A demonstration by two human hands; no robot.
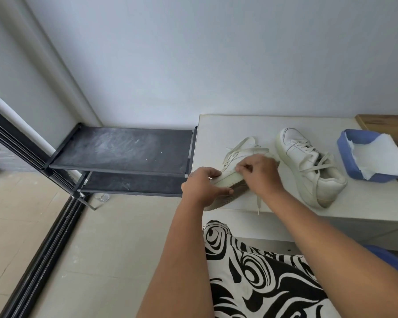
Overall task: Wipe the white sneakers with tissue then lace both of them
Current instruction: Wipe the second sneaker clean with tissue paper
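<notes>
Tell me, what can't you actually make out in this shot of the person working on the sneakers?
All from the head view:
- Tilted sneaker: the left hand and right hand cover most of its upper, so how far it is laced is hidden.
- Right hand's fingertips: too small to tell what they pinch.
- Blue tissue box: paper hides how much remains.
- Shiny object under the black rack: too small to identify.

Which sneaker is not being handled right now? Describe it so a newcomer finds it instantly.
On the white table against the wall, look right of the two hands, toward the blue tissue box. The free sneaker rests upright on its sole, laces loose, while the other sneaker is tipped sideways, its tread showing.
</notes>
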